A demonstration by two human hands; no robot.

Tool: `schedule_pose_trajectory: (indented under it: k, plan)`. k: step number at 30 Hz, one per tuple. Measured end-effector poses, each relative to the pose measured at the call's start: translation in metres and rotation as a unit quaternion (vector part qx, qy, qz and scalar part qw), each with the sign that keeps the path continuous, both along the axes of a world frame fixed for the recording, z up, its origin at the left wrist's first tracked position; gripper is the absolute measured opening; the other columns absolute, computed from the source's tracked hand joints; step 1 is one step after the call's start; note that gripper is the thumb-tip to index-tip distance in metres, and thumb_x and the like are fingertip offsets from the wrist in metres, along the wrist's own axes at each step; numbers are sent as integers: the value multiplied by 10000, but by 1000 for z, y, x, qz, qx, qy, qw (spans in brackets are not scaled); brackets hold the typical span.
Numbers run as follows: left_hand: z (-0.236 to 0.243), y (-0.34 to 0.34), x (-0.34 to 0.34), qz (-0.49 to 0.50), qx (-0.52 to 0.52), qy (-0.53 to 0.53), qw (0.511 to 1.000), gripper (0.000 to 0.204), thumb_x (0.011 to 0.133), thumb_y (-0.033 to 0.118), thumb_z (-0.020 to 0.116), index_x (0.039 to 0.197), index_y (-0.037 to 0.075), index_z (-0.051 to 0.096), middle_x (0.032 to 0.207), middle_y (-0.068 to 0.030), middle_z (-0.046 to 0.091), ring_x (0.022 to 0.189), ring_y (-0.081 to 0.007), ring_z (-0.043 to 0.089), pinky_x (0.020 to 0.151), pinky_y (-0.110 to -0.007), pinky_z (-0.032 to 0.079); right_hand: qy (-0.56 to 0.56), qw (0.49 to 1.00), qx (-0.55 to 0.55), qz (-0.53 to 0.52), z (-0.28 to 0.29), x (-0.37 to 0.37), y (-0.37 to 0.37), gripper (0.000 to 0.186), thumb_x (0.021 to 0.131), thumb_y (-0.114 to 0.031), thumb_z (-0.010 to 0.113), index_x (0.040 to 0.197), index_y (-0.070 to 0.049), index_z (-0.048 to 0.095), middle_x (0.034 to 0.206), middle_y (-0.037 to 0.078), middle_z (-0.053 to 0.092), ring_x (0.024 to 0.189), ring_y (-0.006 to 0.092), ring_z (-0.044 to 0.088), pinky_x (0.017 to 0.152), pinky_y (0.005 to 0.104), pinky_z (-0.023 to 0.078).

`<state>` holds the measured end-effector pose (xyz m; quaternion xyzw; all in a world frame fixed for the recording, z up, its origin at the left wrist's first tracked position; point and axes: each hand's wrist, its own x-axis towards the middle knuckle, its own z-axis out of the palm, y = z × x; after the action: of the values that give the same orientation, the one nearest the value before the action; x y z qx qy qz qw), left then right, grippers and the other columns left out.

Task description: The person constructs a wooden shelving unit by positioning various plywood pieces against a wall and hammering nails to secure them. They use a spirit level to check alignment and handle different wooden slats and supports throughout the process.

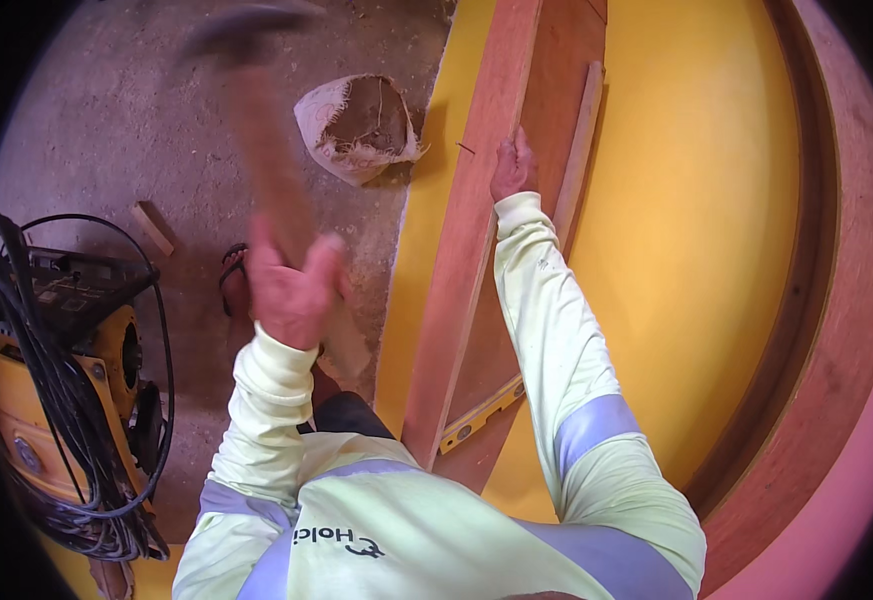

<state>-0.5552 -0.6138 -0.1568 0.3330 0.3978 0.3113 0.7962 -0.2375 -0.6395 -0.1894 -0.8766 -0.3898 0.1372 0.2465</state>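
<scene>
My left hand (296,290) is closed around the wooden handle of a hammer (274,150). The hammer points away from me, its dark head smeared by motion at the upper left. A long reddish-brown wooden plank (461,235) runs from near my waist to the top of the view. From its face a nail (466,149) sticks out toward the left. My right hand (515,167) grips the plank's right edge, close to the nail; part of its fingers is hidden. Low on the wood, beneath my right forearm, sits a yellow spirit level (481,414).
A woven sack (328,150) with grey contents stands on the concrete floor (106,130). At left are a yellow machine (76,385) with coiled black cables (46,370) and a wood offcut (153,228). A sandalled foot (235,280) shows below the hammer. A yellow surface (686,200) lies right.
</scene>
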Motion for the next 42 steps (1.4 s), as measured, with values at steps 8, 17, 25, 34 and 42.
schedule_pose_trajectory:
  k: [8, 17, 25, 34, 42]
  plan:
    - [-40, -75, 80, -1, 206, 104, 973, 245, 808, 39, 533, 1036, 15, 446, 656, -52, 524, 497, -138, 536, 468, -294, 464, -27, 999, 10, -14, -9, 6, 0, 495, 914, -245, 429, 1283, 85, 440, 1146, 296, 567, 1070, 365, 573, 911, 369, 435]
    - [-29, -3, 19, 249, -39, -92, 963, 198, 839, 64, 548, 1016, 34, 463, 638, -83, 527, 502, -153, 530, 482, -306, 475, -35, 999, 32, -14, -8, 3, -3, 494, 915, -243, 432, 1262, 107, 450, 1035, 301, 604, 987, 379, 605, 865, 382, 458]
    - [-40, -60, 55, -83, -99, -54, 990, 400, 790, 28, 575, 1160, 32, 421, 638, -35, 513, 459, -128, 515, 403, -269, 424, -90, 996, -9, 18, -8, 4, -11, 499, 912, -243, 435, 1251, 122, 452, 981, 293, 612, 938, 360, 618, 830, 382, 465]
    - [-89, -93, 85, 96, 138, -4, 986, 199, 787, 14, 583, 956, 31, 478, 669, -68, 551, 493, -146, 529, 486, -296, 474, -58, 998, 4, 3, 6, -9, 13, 474, 906, -218, 429, 1242, 113, 464, 944, 277, 614, 877, 331, 628, 788, 373, 470]
    - [-31, -19, 19, 133, -33, -6, 991, 224, 811, 46, 604, 991, 37, 471, 623, -51, 534, 440, -140, 516, 406, -273, 447, -91, 996, -25, 1, 0, 1, -2, 489, 901, -250, 430, 1246, 95, 470, 917, 284, 608, 865, 376, 615, 769, 390, 471]
